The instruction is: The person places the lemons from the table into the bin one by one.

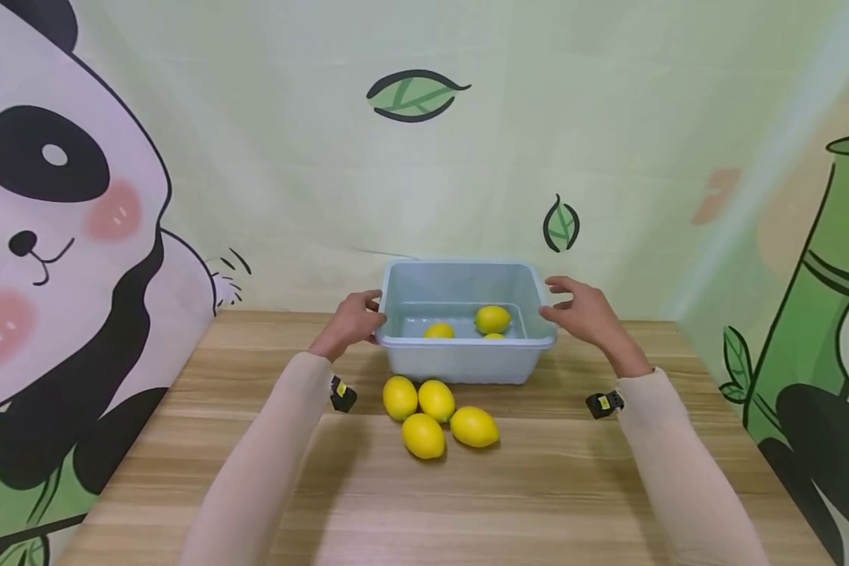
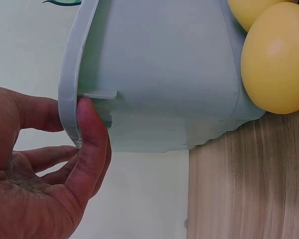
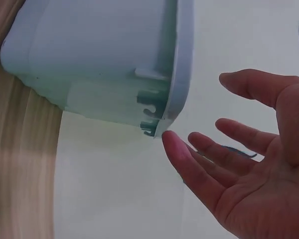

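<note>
A light blue plastic bin (image 1: pixel 463 363) stands on the wooden table, with a few yellow lemons (image 1: pixel 492 319) inside, partly hidden by its front wall. My left hand (image 1: pixel 354 321) grips the bin's left rim; the left wrist view shows the thumb and fingers on either side of that rim (image 2: pixel 70 79). At the opposite end, my right hand (image 1: pixel 586 314) has its fingers spread and loosely bent beside the right rim (image 3: pixel 183 64). One fingertip comes very near the rim's corner; whether it touches, I cannot tell. Several more lemons (image 1: pixel 423 436) lie in front of the bin.
The wooden table (image 1: pixel 538 495) reaches back to a pale green cloth backdrop (image 1: pixel 290 157) printed with pandas, leaves and bamboo. This cloth rises close behind the bin. Loose lemons lie between the two forearms, the nearest ones right by the bin's front wall.
</note>
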Tool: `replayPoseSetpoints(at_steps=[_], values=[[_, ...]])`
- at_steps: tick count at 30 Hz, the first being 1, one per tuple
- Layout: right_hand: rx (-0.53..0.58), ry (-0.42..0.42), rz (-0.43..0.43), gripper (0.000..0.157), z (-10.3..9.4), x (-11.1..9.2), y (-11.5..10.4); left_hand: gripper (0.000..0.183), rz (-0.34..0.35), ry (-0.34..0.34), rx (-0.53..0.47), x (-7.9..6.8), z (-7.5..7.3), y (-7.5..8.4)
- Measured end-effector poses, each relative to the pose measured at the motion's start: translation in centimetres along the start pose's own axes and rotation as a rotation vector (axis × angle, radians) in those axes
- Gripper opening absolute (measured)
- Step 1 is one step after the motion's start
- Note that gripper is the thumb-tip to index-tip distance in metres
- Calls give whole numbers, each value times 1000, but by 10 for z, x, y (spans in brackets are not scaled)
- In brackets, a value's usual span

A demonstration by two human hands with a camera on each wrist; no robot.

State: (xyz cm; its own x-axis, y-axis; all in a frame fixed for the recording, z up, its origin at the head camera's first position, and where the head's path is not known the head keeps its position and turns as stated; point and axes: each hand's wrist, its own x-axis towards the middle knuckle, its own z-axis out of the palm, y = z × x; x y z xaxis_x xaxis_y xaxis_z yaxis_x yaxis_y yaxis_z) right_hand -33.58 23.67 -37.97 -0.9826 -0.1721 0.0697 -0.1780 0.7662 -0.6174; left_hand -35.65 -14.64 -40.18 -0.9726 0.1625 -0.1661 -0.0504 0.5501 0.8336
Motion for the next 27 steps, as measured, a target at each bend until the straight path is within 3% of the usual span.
replayPoseSetpoints(at_steps=[8,15,27], values=[[178,-81,134,66,-2,1,9,63,17,5,6,1,0,-1],[339,-118,199,64,5,4,15,63,9,-1,-1,1,0,-1],[411,-135,246,59,14,13,21,64,17,4,-9,-2,0,-2]])
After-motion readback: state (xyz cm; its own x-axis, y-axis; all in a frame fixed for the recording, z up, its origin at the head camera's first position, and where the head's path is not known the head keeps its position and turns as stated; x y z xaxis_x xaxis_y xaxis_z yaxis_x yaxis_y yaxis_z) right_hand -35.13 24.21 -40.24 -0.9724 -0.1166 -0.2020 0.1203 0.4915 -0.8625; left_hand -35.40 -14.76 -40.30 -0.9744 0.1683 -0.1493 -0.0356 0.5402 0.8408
